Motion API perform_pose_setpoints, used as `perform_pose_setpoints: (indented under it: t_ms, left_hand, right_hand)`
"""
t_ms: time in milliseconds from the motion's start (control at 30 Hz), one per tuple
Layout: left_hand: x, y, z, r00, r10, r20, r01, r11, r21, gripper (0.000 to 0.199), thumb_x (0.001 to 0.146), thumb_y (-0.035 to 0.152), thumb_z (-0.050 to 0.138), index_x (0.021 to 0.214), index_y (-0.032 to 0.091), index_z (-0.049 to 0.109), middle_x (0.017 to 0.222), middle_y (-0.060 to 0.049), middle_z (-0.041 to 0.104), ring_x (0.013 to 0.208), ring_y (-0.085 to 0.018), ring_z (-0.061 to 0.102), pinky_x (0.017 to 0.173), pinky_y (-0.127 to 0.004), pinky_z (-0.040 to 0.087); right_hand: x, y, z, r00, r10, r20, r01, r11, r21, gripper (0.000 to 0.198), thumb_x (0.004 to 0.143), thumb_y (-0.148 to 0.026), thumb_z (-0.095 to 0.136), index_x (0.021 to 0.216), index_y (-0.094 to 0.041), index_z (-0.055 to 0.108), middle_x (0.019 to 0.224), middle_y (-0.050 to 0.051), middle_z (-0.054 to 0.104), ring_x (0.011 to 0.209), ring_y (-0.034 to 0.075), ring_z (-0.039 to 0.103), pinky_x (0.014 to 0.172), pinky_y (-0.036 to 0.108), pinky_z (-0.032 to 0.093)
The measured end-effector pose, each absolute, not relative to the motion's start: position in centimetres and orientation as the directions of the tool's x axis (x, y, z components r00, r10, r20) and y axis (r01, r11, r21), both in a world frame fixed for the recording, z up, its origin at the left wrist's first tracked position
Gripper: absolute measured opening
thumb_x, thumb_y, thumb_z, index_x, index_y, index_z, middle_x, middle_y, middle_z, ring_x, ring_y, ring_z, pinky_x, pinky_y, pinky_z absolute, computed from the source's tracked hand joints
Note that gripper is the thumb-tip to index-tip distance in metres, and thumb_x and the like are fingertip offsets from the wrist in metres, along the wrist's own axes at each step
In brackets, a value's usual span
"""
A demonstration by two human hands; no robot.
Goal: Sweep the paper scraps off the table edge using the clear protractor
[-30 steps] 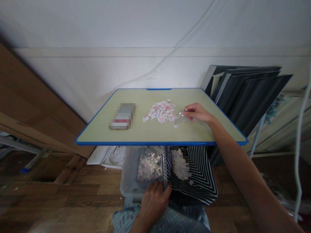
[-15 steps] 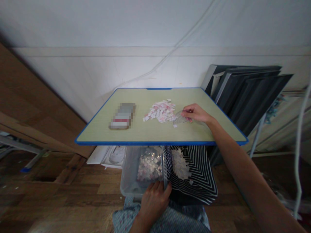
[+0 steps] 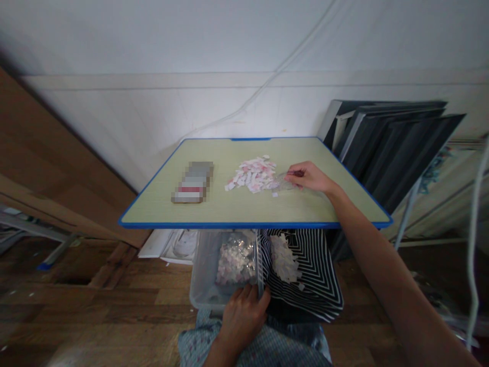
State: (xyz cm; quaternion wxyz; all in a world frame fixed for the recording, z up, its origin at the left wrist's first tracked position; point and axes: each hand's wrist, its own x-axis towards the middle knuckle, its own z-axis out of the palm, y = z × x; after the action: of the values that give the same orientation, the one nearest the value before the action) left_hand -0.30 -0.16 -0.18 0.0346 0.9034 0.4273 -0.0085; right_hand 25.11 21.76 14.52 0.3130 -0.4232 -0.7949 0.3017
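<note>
My right hand (image 3: 309, 177) reaches across the small blue-edged table (image 3: 244, 224) and pinches a small clear plastic bag (image 3: 283, 182) that lies flat on the tabletop beside a heap of small pink and white paper pieces (image 3: 252, 175). My left hand (image 3: 241, 317) rests low in my lap, fingers curled over the near rim of a clear plastic bin (image 3: 206, 295) that holds more small filled bags. Next to the bin a black-and-white striped cloth (image 3: 317, 275) carries a pile of white pieces (image 3: 284, 262).
A blurred-out flat object (image 3: 192, 182) lies on the table's left half. Dark framed panels (image 3: 385, 148) lean against the wall to the right. A brown board (image 3: 42, 163) slants along the left. A white cable (image 3: 476, 229) hangs at the far right. The floor is wooden.
My right hand lowered the clear bag from slightly raised to flat on the tabletop, edging it toward the heap. My left hand stayed on the bin.
</note>
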Motion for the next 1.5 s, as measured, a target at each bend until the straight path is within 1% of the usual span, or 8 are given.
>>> perform_pose_setpoints:
  t_ms: [233,500,767,1033,1233,1300,1400,1500]
  left_hand:
    - [-0.3,-0.1,-0.2,0.64,0.768,-0.014,0.768,-0.639,0.044,0.04,0.078,0.023,0.061,0.117,0.021,0.055,0.089,-0.007,0.066,0.082,-0.022,0.063,0.068,-0.034,0.054]
    - [-0.4,-0.2,-0.4,0.646,0.763,-0.004,0.763,-0.645,0.036,0.038,0.079,0.022,0.06,0.116,0.021,0.055,0.087,-0.007,0.066,0.08,-0.022,0.062,0.066,-0.034,0.054]
    - [-0.4,-0.1,-0.4,0.643,0.766,0.016,0.764,-0.642,0.065,0.036,0.079,0.019,0.057,0.115,0.02,0.054,0.087,-0.007,0.065,0.08,-0.021,0.061,0.066,-0.032,0.053]
    - [-0.5,-0.2,-0.5,0.641,0.768,0.001,0.766,-0.64,0.063,0.037,0.08,0.021,0.057,0.117,0.021,0.054,0.089,-0.007,0.065,0.081,-0.021,0.061,0.067,-0.033,0.052]
    - [-0.6,-0.3,-0.5,0.638,0.77,-0.016,0.768,-0.635,0.086,0.038,0.081,0.021,0.056,0.119,0.022,0.052,0.09,-0.007,0.064,0.084,-0.021,0.06,0.071,-0.034,0.052]
    - [-0.6,-0.3,-0.4,0.64,0.767,-0.048,0.767,-0.635,0.088,0.039,0.081,0.021,0.056,0.121,0.021,0.051,0.092,-0.008,0.064,0.085,-0.022,0.06,0.071,-0.035,0.052]
    - [-0.5,-0.2,-0.1,0.64,0.763,-0.089,0.768,-0.634,0.086,0.041,0.081,0.023,0.058,0.122,0.021,0.05,0.095,-0.009,0.065,0.087,-0.023,0.061,0.072,-0.036,0.052]
    - [-0.5,-0.2,-0.1,0.64,0.764,-0.084,0.769,-0.633,0.089,0.042,0.081,0.023,0.059,0.122,0.021,0.05,0.095,-0.008,0.065,0.087,-0.022,0.061,0.071,-0.035,0.052]
  right_hand:
    - [24.8,21.6,14.5,-0.458,0.861,0.222,0.485,0.451,-0.749,0.041,0.073,-0.053,0.062,0.058,-0.016,0.052,0.046,-0.005,0.046,0.037,0.006,0.042,0.036,0.019,0.034]
    - [25.8,22.0,14.6,-0.414,0.88,0.231,0.506,0.434,-0.746,0.038,0.074,-0.045,0.064,0.054,-0.016,0.049,0.043,-0.005,0.045,0.036,0.006,0.041,0.036,0.019,0.033]
    - [25.6,21.3,15.4,-0.489,0.859,0.151,0.486,0.412,-0.771,0.035,0.072,-0.042,0.066,0.054,-0.015,0.052,0.043,-0.005,0.047,0.035,0.005,0.041,0.035,0.019,0.031]
    - [23.6,21.7,14.0,-0.538,0.833,0.13,0.438,0.408,-0.801,0.038,0.075,-0.048,0.061,0.06,-0.015,0.053,0.048,-0.004,0.05,0.037,0.006,0.045,0.037,0.019,0.035]
    - [24.4,22.0,14.2,-0.563,0.82,0.106,0.424,0.397,-0.814,0.038,0.076,-0.048,0.061,0.06,-0.015,0.052,0.048,-0.004,0.051,0.037,0.005,0.045,0.037,0.019,0.034]
    - [24.9,21.8,14.4,-0.591,0.803,0.075,0.422,0.387,-0.82,0.039,0.076,-0.047,0.062,0.058,-0.015,0.052,0.047,-0.004,0.051,0.037,0.005,0.044,0.037,0.019,0.033]
    - [25.4,21.6,14.8,-0.663,0.749,0.001,0.42,0.373,-0.828,0.038,0.073,-0.046,0.065,0.056,-0.014,0.054,0.043,-0.004,0.051,0.035,0.005,0.043,0.036,0.018,0.032]
    - [25.7,21.5,15.1,-0.69,0.724,-0.016,0.407,0.369,-0.836,0.037,0.073,-0.045,0.065,0.057,-0.014,0.056,0.043,-0.005,0.05,0.036,0.004,0.043,0.037,0.017,0.032]
